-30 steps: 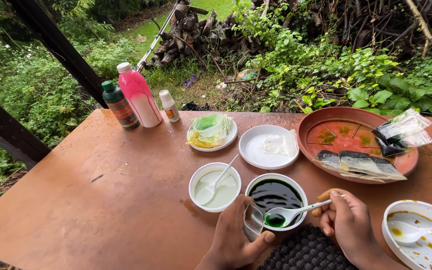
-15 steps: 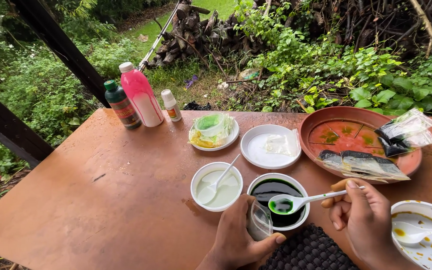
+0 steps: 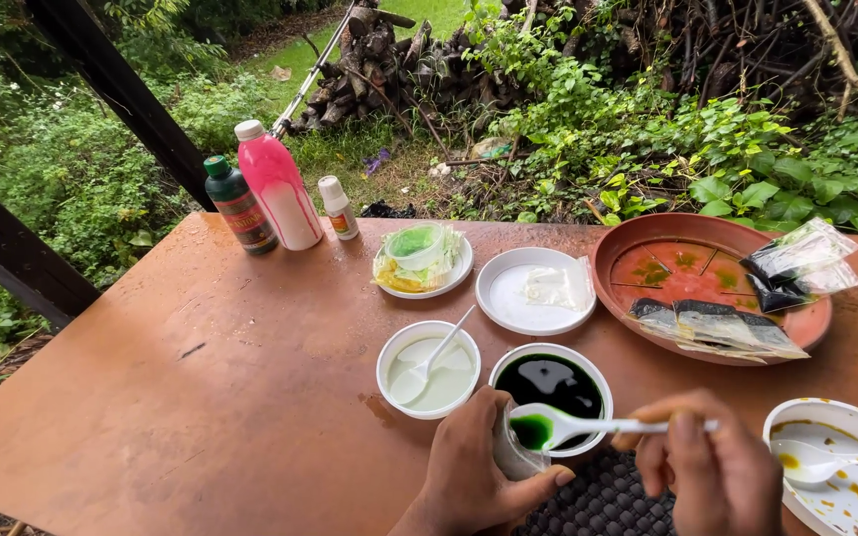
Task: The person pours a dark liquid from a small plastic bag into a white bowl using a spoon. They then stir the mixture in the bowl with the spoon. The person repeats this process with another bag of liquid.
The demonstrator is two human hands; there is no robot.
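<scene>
While a spoonful is lifted, the parts read as follows.
Spoon: white plastic spoon, lower centre, bowl full of green liquid, over a small cup.
Right hand: fingers pinch the spoon handle.
Left hand: fingers wrapped around the small clear cup.
Source: white bowl of dark green liquid, still nearly full.
Progress: judged early; much liquid left.
Neighbour: white bowl of pale liquid, to the left.

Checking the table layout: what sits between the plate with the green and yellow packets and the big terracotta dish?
In the head view, a white plate holding a clear plastic packet lies between them, apart from both.
</scene>
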